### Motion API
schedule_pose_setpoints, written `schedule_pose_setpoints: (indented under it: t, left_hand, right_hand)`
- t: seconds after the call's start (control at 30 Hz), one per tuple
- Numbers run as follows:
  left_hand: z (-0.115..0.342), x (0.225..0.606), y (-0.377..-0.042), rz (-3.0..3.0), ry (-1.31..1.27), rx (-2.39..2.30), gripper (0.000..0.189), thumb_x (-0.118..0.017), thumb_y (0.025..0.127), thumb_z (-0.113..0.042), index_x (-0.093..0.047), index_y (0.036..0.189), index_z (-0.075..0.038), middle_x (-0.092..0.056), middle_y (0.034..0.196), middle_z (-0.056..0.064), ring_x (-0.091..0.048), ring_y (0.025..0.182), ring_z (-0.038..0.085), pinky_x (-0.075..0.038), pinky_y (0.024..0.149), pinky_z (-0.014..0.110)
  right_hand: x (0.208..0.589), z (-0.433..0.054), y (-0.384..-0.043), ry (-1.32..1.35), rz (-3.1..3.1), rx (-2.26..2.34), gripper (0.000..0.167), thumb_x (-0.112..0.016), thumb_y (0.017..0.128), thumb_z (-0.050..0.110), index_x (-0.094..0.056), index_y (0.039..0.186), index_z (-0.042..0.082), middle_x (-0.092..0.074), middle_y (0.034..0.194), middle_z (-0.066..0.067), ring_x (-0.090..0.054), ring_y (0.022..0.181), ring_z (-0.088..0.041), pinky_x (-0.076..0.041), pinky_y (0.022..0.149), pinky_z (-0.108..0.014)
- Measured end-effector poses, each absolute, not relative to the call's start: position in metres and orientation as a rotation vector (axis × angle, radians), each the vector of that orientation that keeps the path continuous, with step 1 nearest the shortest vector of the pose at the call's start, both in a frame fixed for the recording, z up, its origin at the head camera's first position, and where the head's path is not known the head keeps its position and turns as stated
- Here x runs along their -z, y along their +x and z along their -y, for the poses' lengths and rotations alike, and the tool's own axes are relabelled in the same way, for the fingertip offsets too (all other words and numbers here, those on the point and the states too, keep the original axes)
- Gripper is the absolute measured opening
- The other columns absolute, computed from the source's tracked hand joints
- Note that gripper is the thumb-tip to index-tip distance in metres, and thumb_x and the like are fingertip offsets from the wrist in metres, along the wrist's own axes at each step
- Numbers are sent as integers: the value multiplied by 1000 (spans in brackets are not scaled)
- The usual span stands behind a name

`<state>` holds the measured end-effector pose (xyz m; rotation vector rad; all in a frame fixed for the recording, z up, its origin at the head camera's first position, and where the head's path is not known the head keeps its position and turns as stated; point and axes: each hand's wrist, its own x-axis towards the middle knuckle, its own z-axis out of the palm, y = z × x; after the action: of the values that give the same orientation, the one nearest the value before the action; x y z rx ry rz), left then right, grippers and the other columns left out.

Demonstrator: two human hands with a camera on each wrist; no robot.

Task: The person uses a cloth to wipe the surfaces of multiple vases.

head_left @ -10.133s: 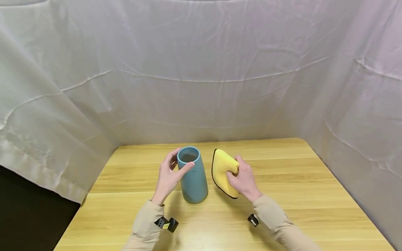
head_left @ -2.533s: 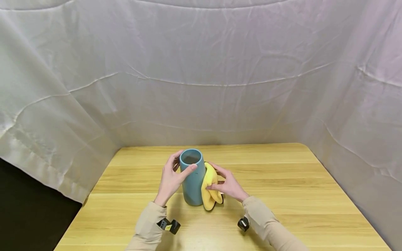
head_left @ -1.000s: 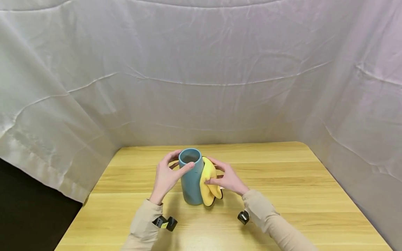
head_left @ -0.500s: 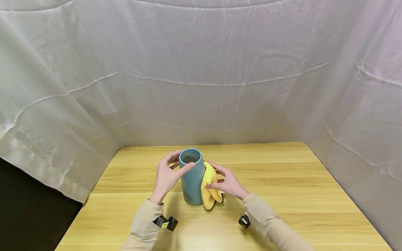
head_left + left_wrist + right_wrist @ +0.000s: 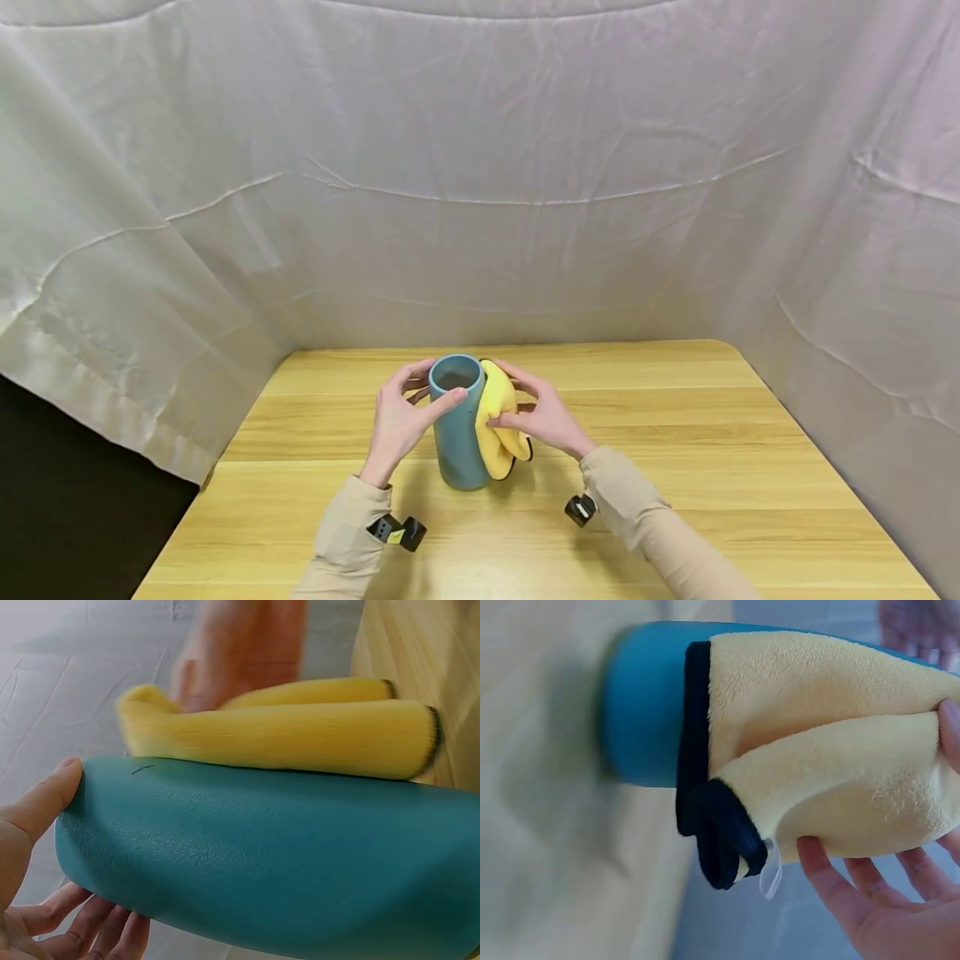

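A tapered blue vase [image 5: 460, 442] with an open top stands upright on the table. My left hand [image 5: 396, 425] grips it near the rim, thumb on the near side and fingers round the far left; in the left wrist view the thumb lies near a small dark mark on the vase's wall. My right hand [image 5: 546, 417] holds a folded yellow cloth [image 5: 495, 417] with black edging against the vase's right side. In the right wrist view the cloth [image 5: 840, 765] hangs in folds between thumb and fingers, a small white tag [image 5: 771, 870] at its lower edge.
The wooden table [image 5: 712, 467] has a rounded far right corner. Grey-white fabric [image 5: 480, 242] hangs round its back and sides. A black area [image 5: 82, 492] lies beyond the left edge. Each wrist wears a small black camera [image 5: 412, 533].
Ten seconds ago the cloth was held apart, right of the vase; now it lies against it. Over the last second it slid down the side, then back up. The left hand keeps its grip.
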<state>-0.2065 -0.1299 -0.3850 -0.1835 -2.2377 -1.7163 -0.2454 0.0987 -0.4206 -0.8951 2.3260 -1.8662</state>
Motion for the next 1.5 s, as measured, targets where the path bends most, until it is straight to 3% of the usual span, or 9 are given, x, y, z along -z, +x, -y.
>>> schedule_pose_setpoints:
  t: [0.43, 1.0, 1.5]
  left_hand:
    - [129, 384, -206, 2245, -186, 1716, 54, -90, 75, -22, -68, 124, -13, -69, 120, 9, -64, 109, 25, -55, 103, 45]
    - [128, 387, -207, 2246, -187, 1715, 54, -90, 74, -23, -69, 123, -14, -69, 120, 7, -64, 108, 25, -55, 103, 46]
    - [126, 386, -206, 2246, -187, 1724, 53, -90, 75, -23, -69, 123, -14, -68, 120, 7, -64, 109, 25, -54, 104, 46]
  right_hand:
    - [402, -98, -248, -939, -2367, 1828, 81, -81, 81, 6, -44, 153, 14, -52, 151, -14, -55, 128, -39, -59, 93, -50]
    - [464, -106, -242, -787, -2317, 1819, 83, -82, 80, 5, -43, 153, 12, -50, 150, -18, -51, 131, -44, -60, 92, -40]
    - [465, -107, -242, -753, -2310, 1835, 82, -82, 80, 6, -45, 152, 16, -51, 149, -15, -52, 131, -41, -60, 93, -38]
